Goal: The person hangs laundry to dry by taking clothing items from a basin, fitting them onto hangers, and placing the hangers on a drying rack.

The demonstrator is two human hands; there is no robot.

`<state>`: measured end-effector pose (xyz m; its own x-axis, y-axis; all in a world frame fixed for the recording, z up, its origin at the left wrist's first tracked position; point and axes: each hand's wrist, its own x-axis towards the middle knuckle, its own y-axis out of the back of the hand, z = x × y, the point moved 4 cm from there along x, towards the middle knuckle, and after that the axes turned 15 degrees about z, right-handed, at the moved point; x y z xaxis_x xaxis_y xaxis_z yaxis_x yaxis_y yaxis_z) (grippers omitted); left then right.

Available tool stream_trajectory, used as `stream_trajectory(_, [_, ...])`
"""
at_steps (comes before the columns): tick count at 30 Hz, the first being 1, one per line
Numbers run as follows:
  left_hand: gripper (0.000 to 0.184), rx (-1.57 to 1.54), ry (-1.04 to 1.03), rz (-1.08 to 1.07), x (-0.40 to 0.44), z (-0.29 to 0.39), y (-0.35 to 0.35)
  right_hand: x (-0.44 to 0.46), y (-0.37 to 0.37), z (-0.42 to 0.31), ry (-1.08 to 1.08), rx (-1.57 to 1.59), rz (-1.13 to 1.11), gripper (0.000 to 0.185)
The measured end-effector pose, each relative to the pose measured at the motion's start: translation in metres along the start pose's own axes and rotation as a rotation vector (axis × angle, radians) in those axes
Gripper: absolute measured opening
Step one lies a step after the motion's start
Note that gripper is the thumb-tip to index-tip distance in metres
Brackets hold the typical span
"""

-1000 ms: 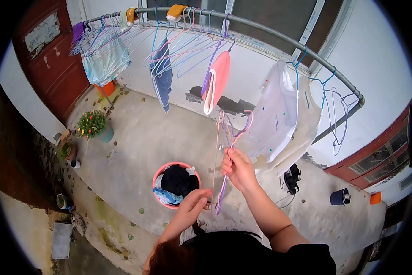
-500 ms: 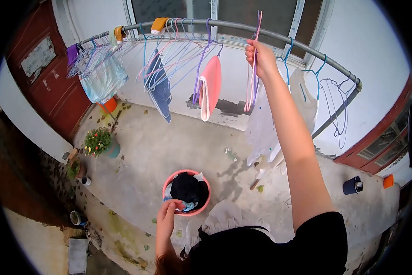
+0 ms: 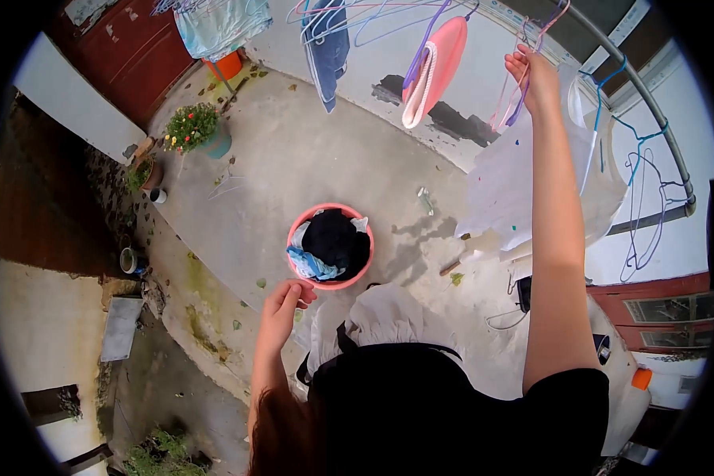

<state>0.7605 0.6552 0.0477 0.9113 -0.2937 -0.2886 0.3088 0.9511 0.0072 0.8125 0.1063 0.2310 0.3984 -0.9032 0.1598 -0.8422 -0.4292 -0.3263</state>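
My right hand (image 3: 534, 75) is raised at the metal rail, its fingers closed round a pink clothes hanger (image 3: 500, 111) and a purple clothes hanger (image 3: 519, 109). Both hangers reach up to the rail. Just left of them hangs a folded pink cloth (image 3: 436, 67) on another purple hanger. Low down, my left hand (image 3: 284, 308) is closed, fingers curled in beside the thumb, nothing visible in them. It is close to the near rim of a pink basin (image 3: 371, 262) on the ground. Dark clothing (image 3: 333, 242) and a blue-and-white cloth (image 3: 311, 264) fill the basin.
The rail (image 3: 650, 103) curves down on the right, with white garments (image 3: 523, 182) and more hangers (image 3: 638, 206) on it. Blue denim (image 3: 327, 59) and pale blue fabric (image 3: 218, 32) hang at left. Flowerpots (image 3: 214, 145) stand left; a bottle (image 3: 426, 201) lies on the concrete.
The view has tilted down and shifted, so the basin and ground show more. My right hand still grips the hangers. My left hand now appears just outside the basin rather than over its edge.
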Motion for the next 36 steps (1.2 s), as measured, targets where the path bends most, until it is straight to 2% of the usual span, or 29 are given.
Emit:
stream_trajectory(1, [0.025, 0.004, 0.0, 0.016, 0.002, -0.007, 0.003, -0.009, 0.007, 0.008, 0.034, -0.051, -0.034, 0.033])
stream_trajectory(3, [0.026, 0.001, 0.043, 0.073, 0.003, -0.012, 0.009, -0.04, 0.021, 0.011, 0.211, -0.446, -0.013, 0.036])
stream_trajectory(5, [0.029, 0.002, 0.073, 0.146, 0.008, -0.024, 0.013, -0.09, 0.031, 0.003, 0.387, -0.635, 0.15, 0.042])
stream_trajectory(7, [0.031, 0.061, 0.099, 0.172, 0.012, -0.035, 0.02, -0.146, 0.032, -0.015, 0.778, -0.647, 0.182, 0.046])
stream_trajectory(9, [0.037, 0.092, 0.134, 0.237, 0.014, -0.036, 0.018, -0.193, 0.034, -0.024, 0.948, -0.65, 0.237, 0.042])
stream_trajectory(11, [0.03, 0.057, 0.17, 0.289, 0.021, -0.054, 0.02, -0.224, 0.038, -0.01, 0.891, -0.432, 0.165, 0.028])
stream_trajectory(13, [0.019, 0.025, 0.192, 0.341, 0.03, -0.068, 0.017, -0.242, 0.043, 0.033, 0.6, -0.369, -0.221, 0.016])
stream_trajectory(14, [0.015, 0.011, 0.196, 0.364, 0.035, -0.073, 0.012, -0.252, 0.028, 0.06, 0.484, -0.34, -0.388, 0.022])
stream_trajectory(15, [0.017, 0.0, 0.203, 0.383, 0.04, -0.079, 0.007, -0.261, 0.029, 0.103, 0.203, -0.359, -0.507, 0.023])
stream_trajectory(16, [0.02, 0.005, 0.207, 0.393, 0.045, -0.086, 0.002, -0.275, 0.03, 0.146, -0.068, -0.533, -0.544, 0.017])
stream_trajectory(18, [0.032, 0.011, 0.214, 0.409, 0.059, -0.104, -0.005, -0.295, 0.02, 0.221, -0.264, -0.791, -0.671, 0.01])
stream_trajectory(21, [0.032, 0.004, 0.29, 0.369, 0.074, -0.148, -0.008, -0.321, 0.017, 0.325, -0.398, -0.937, -0.899, 0.01])
stream_trajectory(23, [0.031, -0.005, 0.375, 0.365, 0.079, -0.179, -0.012, -0.334, 0.015, 0.4, -0.157, -0.963, -1.099, 0.012])
stream_trajectory(24, [0.031, -0.011, 0.438, 0.368, 0.091, -0.211, -0.005, -0.348, 0.009, 0.464, -0.043, -0.963, -1.196, 0.014])
stream_trajectory(28, [0.029, -0.083, 0.563, 0.362, 0.098, -0.279, 0.0, -0.373, 0.021, 0.621, 0.246, -1.049, -1.215, 0.006])
stream_trajectory(30, [0.027, -0.052, 0.61, 0.392, 0.097, -0.307, 0.008, -0.382, 0.02, 0.683, 0.234, -1.25, -1.265, 0.004])
stream_trajectory(31, [0.027, -0.023, 0.661, 0.382, 0.095, -0.325, 0.016, -0.386, 0.022, 0.712, 0.281, -1.372, -1.296, 0.01])
stream_trajectory(32, [0.026, -0.035, 0.712, 0.36, 0.083, -0.363, 0.022, -0.39, 0.027, 0.742, 0.185, -1.527, -1.35, 0.019])
stream_trajectory(33, [0.026, -0.024, 0.739, 0.349, 0.072, -0.39, 0.031, -0.393, 0.027, 0.763, 0.076, -1.636, -1.35, 0.017])
stream_trajectory(34, [0.026, -0.006, 0.762, 0.353, 0.064, -0.405, 0.039, -0.395, 0.029, 0.78, -0.033, -1.745, -1.35, 0.015])
stream_trajectory(36, [0.026, 0.025, 0.799, 0.361, 0.047, -0.426, 0.054, -0.403, 0.035, 0.803, -0.161, -1.898, -1.381, 0.024])
